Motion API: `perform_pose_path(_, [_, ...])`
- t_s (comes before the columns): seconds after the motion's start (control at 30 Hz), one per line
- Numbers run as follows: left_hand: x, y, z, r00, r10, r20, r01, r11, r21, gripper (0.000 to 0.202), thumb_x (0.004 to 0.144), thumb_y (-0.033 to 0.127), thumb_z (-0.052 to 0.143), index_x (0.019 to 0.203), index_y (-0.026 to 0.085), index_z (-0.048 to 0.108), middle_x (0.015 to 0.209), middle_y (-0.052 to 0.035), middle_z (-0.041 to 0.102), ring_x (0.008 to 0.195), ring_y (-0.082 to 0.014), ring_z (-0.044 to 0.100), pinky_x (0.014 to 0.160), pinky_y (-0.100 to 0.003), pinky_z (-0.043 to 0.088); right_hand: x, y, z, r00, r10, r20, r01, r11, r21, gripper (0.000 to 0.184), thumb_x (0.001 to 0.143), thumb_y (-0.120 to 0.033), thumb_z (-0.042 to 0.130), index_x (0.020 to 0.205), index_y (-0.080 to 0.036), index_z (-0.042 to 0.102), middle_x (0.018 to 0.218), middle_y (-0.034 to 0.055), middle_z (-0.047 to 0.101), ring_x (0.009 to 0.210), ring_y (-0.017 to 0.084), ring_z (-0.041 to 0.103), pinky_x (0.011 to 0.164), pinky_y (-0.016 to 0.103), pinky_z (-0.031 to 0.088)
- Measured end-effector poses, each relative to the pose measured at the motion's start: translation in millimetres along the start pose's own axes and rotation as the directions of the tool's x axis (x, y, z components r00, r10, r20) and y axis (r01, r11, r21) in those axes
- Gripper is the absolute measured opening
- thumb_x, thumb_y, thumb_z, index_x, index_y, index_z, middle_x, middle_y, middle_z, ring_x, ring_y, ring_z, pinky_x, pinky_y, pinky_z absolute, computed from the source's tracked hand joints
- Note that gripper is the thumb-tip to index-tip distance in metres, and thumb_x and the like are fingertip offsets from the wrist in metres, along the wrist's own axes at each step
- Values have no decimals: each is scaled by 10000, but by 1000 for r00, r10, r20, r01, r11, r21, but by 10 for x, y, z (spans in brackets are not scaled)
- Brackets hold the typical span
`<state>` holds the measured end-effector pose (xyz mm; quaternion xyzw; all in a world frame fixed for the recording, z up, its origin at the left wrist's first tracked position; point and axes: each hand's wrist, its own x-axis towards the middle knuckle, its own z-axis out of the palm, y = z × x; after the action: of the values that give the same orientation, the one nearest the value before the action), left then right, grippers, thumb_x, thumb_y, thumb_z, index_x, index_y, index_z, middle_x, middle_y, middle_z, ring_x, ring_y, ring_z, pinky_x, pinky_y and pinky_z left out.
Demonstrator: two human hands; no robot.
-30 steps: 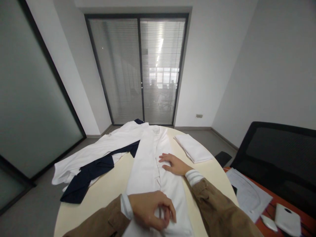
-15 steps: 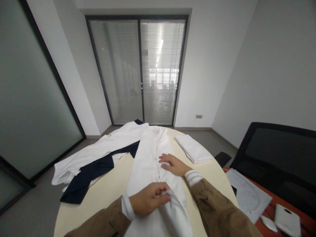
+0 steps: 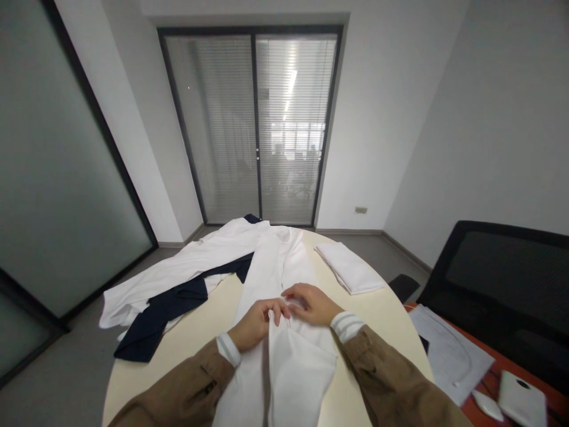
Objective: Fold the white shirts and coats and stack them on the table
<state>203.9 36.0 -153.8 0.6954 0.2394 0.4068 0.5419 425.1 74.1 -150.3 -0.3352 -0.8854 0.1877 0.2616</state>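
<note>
Two bare hands work close together over a long white garment (image 3: pixel 296 362), which lies lengthwise along the middle of the round pale counter (image 3: pixel 178 350). The left hand (image 3: pixel 258 323) grips an edge of it between thumb and fingers, holding up a layer that slopes back toward the near side. The right hand (image 3: pixel 315 303) is just beside, its fingers bent over the cloth; whether it pinches anything I cannot tell. The step in hand looks like a fold that takes the nearer part up over the rest. If so, the next move calls for lining up the raised edge, laying it flat and smoothing the creases while the lower layer is kept in place. To the left, a loose stretch of white cloth (image 3: pixel 191 267) overlaps some navy cloth (image 3: pixel 178 302); a folded white cloth (image 3: pixel 349 267) lies flat near the right rim. I can make out no container; the clothing simply lies out on the counter
</note>
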Motion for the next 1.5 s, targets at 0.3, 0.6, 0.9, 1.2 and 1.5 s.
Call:
perform_pose_path(0.3, [-196,248,146,520,-244,819,298,950,94,529,525,547,897,856,195,682,838,-25,695,833,-219,663,842,-335,511,13,71,2,1000,7,16,-8,999,34,289,868,-272,627,1145,-224,691,1088,80,688,1061,230,609,986,367,450])
perform_pose_path(0.6, [-181,293,194,804,-348,482,203,923,327,340,793,431,730,1039,198,757,658,-3,684,553,-124,596,555,-211,451,66,22,-27,988,-59,140,79,987,-141,301,859,-230,594,1127,-250,730,767,29,633,786,195,589,807,328,439])
perform_pose_path(0.9, [-197,253,192,887,-191,420,-138,759,636,368,779,233,657,1138,260,730,765,24,739,555,-107,600,616,-193,461,62,-35,19,997,71,13,-67,973,-220,194,955,-251,478,992,-196,661,832,46,697,766,180,607,743,288,415])
perform_pose_path(1.2, [-191,275,202,879,-222,422,-134,734,666,238,758,227,701,976,265,788,683,41,721,548,-99,602,619,-187,444,65,-1,29,996,-40,80,50,990,-129,152,936,-258,549,961,-197,686,883,53,699,864,190,608,831,310,440])
perform_pose_path(1.5, [-189,269,243,852,-175,494,-268,665,697,362,710,449,801,1019,272,738,796,25,696,744,-163,639,736,-247,466,61,59,104,998,64,-16,-65,991,-118,118,921,-215,545,948,-191,657,900,52,679,832,177,588,776,289,443])
